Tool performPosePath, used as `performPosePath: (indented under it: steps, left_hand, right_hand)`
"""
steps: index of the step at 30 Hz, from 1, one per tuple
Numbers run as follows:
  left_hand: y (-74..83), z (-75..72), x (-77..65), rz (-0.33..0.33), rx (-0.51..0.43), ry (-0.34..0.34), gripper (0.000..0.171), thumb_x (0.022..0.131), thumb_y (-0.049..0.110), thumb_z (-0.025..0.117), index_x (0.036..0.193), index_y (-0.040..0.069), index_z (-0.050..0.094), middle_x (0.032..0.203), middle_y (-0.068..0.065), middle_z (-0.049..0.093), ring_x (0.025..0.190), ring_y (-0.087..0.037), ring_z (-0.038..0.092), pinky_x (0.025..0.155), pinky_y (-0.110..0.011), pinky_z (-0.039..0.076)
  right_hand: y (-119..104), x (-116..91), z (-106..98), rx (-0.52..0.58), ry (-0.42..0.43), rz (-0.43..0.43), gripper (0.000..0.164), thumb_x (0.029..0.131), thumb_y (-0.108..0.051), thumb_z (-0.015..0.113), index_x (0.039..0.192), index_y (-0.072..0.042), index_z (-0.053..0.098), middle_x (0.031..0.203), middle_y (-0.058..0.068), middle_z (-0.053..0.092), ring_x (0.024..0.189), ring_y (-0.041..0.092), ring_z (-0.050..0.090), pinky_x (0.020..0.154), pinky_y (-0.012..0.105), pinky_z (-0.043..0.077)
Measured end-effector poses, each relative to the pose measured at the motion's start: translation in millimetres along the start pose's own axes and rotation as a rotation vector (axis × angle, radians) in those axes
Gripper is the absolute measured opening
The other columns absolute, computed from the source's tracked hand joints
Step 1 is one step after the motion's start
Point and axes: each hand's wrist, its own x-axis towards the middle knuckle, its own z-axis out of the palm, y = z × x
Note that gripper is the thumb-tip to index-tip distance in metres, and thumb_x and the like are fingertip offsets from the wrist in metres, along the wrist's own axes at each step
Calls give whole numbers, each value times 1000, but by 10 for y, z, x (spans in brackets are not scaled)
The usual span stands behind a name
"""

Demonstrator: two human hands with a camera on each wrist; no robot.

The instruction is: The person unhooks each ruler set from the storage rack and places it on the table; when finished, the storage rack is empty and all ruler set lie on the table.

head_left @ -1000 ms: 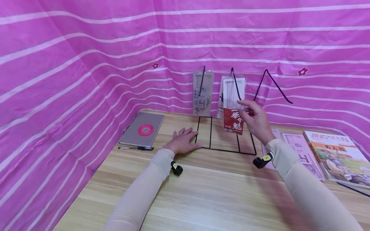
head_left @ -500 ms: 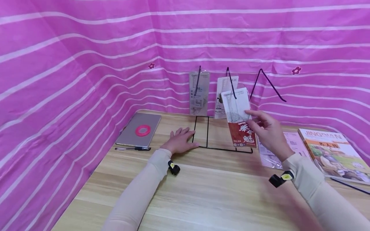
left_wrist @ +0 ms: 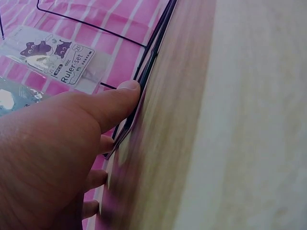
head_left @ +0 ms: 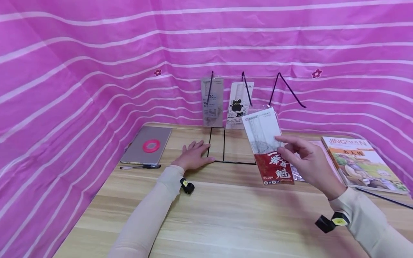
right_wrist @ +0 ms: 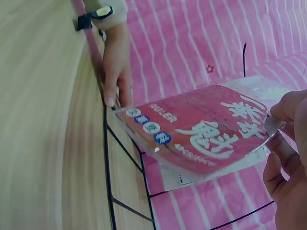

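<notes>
My right hand pinches the right edge of a flat ruler packet, white above and red below, between thumb and fingers. The packet hangs tilted in front of a black wire rack, its top near the middle hook's tip. On that middle hook is a white ruler packet with a black cat; a greyish packet hangs on the left hook. The right hook carries nothing. My left hand rests with spread fingers at the rack's left base corner, thumb on the wire in the left wrist view.
A grey notebook bearing a pink ring lies at the left, a pen before it. At the right lie pink packets partly behind my right hand, a magazine and a thin dark rod. Striped pink cloth hangs behind.
My right hand has drawn the red and white packet forward, down and right off the middle hook, tilting it and uncovering the cat packet. My left hand keeps its place on the rack.
</notes>
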Motion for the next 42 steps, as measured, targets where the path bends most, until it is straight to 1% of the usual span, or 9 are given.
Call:
performPosePath:
  steps: [5, 9, 14, 19, 24, 27, 34, 38, 42]
  left_hand:
    - [-1, 18, -6, 15, -14, -11, 82, 100, 69, 54, 167, 28, 32, 178, -7, 15, 165, -42, 4, 127, -72, -5]
    - [-15, 23, 0, 26, -13, -6, 82, 100, 68, 54, 167, 26, 32, 178, -9, 16, 164, -43, 4, 127, -73, -4]
    - [-37, -10, -1, 34, -8, 2, 82, 100, 67, 55, 167, 25, 33, 177, -10, 17, 164, -45, 5, 126, -75, -4]
    - [-45, -43, -16, 28, -14, 4, 81, 101, 66, 55, 166, 24, 33, 177, -11, 18, 163, -46, 5, 125, -75, -5]
    - [-23, -40, -9, 32, -22, -4, 81, 101, 66, 55, 167, 24, 33, 177, -12, 17, 163, -47, 5, 125, -75, -5]
    - [-5, -47, 1, 41, -23, -6, 82, 101, 66, 55, 167, 24, 32, 177, -13, 15, 163, -48, 4, 125, -76, -6]
    - [0, -85, -10, 38, -13, -1, 82, 101, 66, 55, 167, 24, 32, 178, -13, 15, 163, -48, 5, 125, -75, -5]
    - [7, -80, -24, 36, -22, -14, 82, 101, 66, 55, 167, 23, 31, 177, -13, 15, 163, -48, 5, 125, -75, -5]
    - [14, -68, -20, 36, -22, -8, 82, 101, 65, 55, 167, 23, 32, 177, -13, 15, 163, -48, 5, 125, -75, -5]
  right_hand:
    - [-74, -169, -108, -27, -16, -1, 41, 97, 3, 72, 135, -11, 71, 95, -1, 68, 77, 4, 58, 61, 17, 47]
    - [-104, -305, -211, -41, -13, 37, 45, 95, 8, 72, 136, -11, 71, 93, -6, 66, 74, 4, 59, 57, 20, 46]
    - [-101, -465, -351, -51, -7, 65, 47, 91, 13, 73, 134, -8, 72, 89, -8, 70, 70, 3, 63, 58, 16, 49]
    - [-98, -645, -485, -68, -46, 105, 51, 90, 14, 72, 137, -5, 68, 91, -7, 72, 72, 4, 68, 64, 15, 56]
    - [-74, -885, -599, -113, -86, 164, 55, 90, 12, 74, 141, -8, 65, 89, -7, 72, 70, 7, 68, 61, 18, 55]
    - [-22, -1039, -663, -103, -138, 193, 57, 91, 12, 73, 144, -6, 62, 88, -6, 72, 71, 7, 67, 60, 20, 54]
    - [179, -1267, -682, -15, -231, 233, 58, 90, 14, 71, 146, 1, 58, 85, -3, 72, 70, 8, 66, 54, 25, 52]
    - [278, -1381, -654, -4, -280, 332, 52, 95, 7, 70, 146, -2, 58, 84, -4, 72, 67, 8, 64, 51, 27, 51]
    - [350, -1442, -605, -41, -314, 420, 48, 98, 1, 70, 144, 2, 58, 83, -5, 70, 67, 7, 61, 52, 26, 52]
